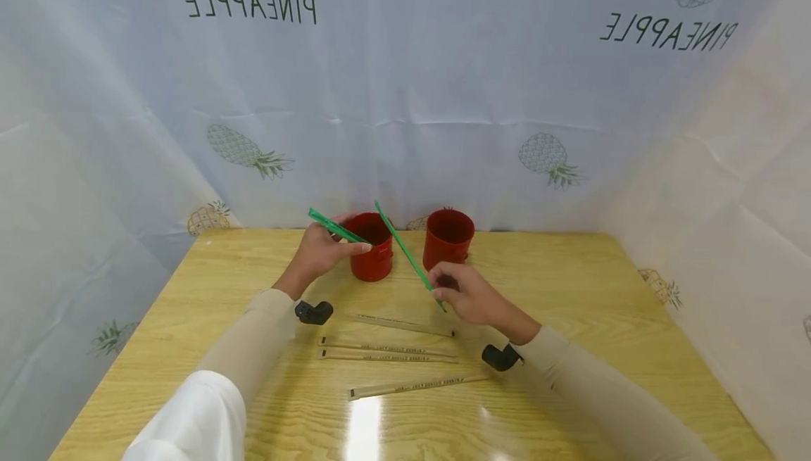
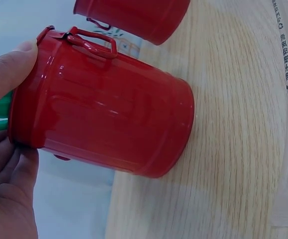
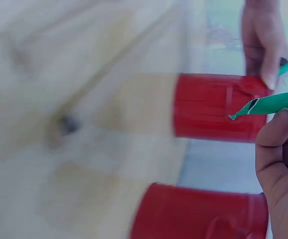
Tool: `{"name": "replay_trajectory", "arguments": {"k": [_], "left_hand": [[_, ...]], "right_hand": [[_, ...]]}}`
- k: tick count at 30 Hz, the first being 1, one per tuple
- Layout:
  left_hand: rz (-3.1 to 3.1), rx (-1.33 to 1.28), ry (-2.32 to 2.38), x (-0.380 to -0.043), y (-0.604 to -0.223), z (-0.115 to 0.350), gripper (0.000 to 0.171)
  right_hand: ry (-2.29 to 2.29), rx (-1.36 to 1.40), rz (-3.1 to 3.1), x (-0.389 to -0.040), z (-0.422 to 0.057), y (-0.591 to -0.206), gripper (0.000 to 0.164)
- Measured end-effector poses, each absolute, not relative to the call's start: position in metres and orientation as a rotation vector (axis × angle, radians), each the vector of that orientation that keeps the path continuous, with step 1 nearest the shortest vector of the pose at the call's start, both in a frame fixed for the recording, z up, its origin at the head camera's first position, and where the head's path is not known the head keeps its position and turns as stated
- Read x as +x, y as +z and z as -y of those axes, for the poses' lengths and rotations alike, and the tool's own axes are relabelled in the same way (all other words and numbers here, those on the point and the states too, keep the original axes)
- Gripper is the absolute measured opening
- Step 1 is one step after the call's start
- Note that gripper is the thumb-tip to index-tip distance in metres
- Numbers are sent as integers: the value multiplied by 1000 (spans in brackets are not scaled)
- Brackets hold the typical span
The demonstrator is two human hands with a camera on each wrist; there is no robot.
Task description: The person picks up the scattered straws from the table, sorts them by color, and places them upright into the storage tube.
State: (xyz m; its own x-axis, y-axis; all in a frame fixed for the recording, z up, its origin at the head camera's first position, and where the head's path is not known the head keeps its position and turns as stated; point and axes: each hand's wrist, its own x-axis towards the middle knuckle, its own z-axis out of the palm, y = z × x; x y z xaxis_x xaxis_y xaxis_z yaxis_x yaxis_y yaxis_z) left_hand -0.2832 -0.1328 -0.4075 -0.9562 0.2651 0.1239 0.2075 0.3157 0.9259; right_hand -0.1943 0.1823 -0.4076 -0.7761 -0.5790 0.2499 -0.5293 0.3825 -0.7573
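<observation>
Two small red buckets with wire handles stand side by side toward the back of the table. At the left bucket [image 1: 370, 264], my left hand [image 1: 319, 246] grips the rim, its thumb over the near side and its fingers on the far side. Green wrapped straws [image 1: 336, 226] lean out of that bucket to the left, between thumb and fingers. My right hand [image 1: 472, 295] pinches another green wrapped straw [image 1: 405, 251] near its lower end, in front of the right bucket [image 1: 441, 250]. This straw slants up and left; its short end looks crumpled in the right wrist view [image 3: 243, 110].
Several brown paper-wrapped straws [image 1: 415, 386] lie roughly crosswise on the wooden table [image 1: 253, 348], between my forearms. White curtain [image 1: 405, 81] with pineapple prints hangs behind the table and along both sides. Each wrist carries a small black camera mount [image 1: 313, 312].
</observation>
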Motion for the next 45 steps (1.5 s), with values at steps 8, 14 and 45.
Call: {"name": "replay_trajectory", "arguments": {"k": [8, 14, 45], "left_hand": [[-2563, 454, 1720, -281, -409, 134, 73], [-2529, 490, 1754, -278, -409, 134, 71], [-2554, 526, 1716, -282, -406, 131, 71]], "right_hand": [[-1511, -1026, -2612, -222, -146, -382, 4], [-1522, -995, -2644, -239, -127, -374, 3], [-1297, -775, -2797, -309, -66, -368, 7]]}}
